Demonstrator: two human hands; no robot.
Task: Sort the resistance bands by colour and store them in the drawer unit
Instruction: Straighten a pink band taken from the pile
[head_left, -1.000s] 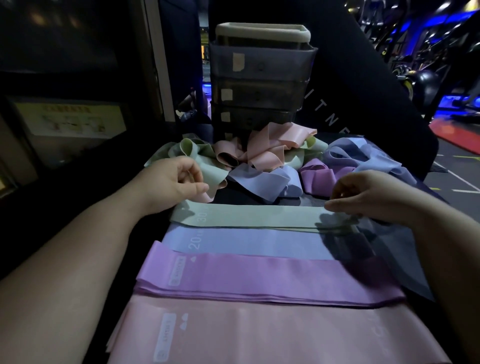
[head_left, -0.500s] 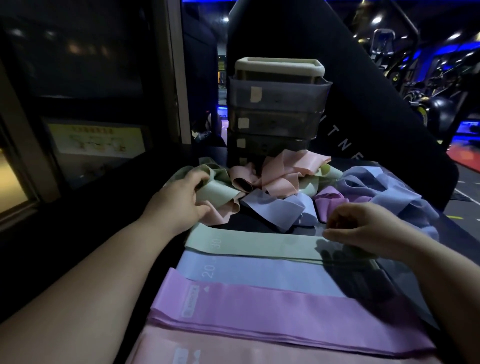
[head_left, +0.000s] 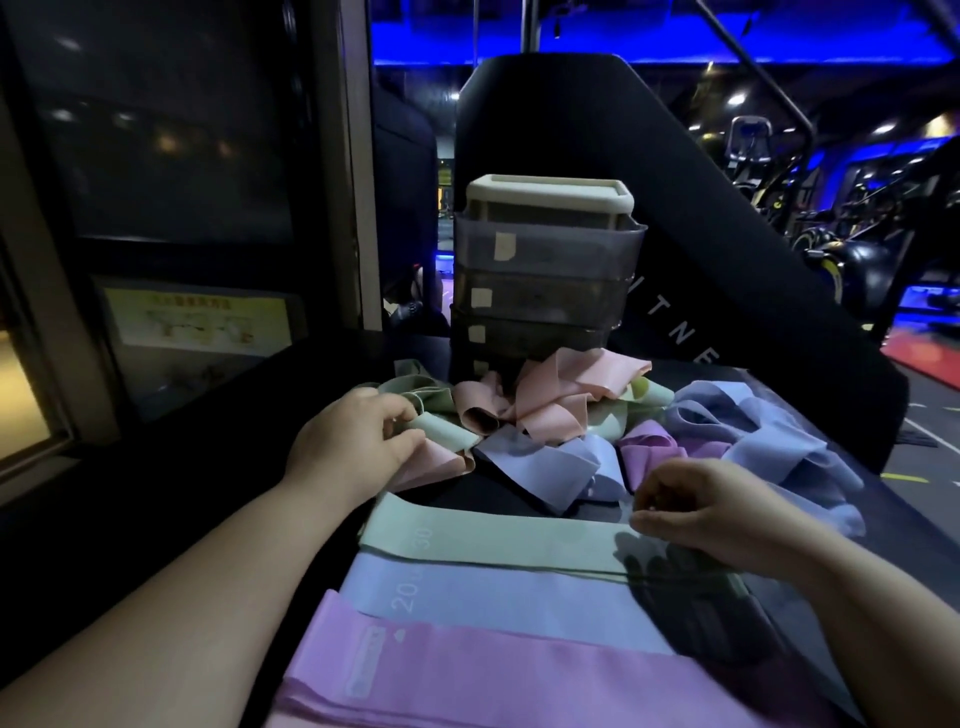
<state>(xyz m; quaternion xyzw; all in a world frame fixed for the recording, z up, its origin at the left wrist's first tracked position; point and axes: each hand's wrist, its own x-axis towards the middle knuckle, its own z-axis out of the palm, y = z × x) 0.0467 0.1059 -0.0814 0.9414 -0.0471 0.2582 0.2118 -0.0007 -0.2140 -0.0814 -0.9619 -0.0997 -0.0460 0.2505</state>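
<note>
A tangled pile of pink, green, blue and purple resistance bands (head_left: 550, 415) lies on the dark table in front of the grey drawer unit (head_left: 545, 291), whose drawers are closed. Nearer me, flat stacks lie in rows: green bands (head_left: 498, 538), blue bands (head_left: 509, 603), purple bands (head_left: 493, 680). My left hand (head_left: 353, 447) pinches a loose green band (head_left: 444, 431) at the pile's left edge. My right hand (head_left: 706, 509) rests with curled fingers on the right end of the flat green stack; whether it grips the band is unclear.
The dark table (head_left: 249, 415) runs left toward a window frame (head_left: 47, 322). A large black padded machine part (head_left: 727, 260) rises right behind the drawer unit. Gym equipment and blue lights fill the far right.
My left hand left the flat green stack, reached forward into the pile and took hold of a loose green band. My view tilted up. The right hand stayed at the green stack's right end.
</note>
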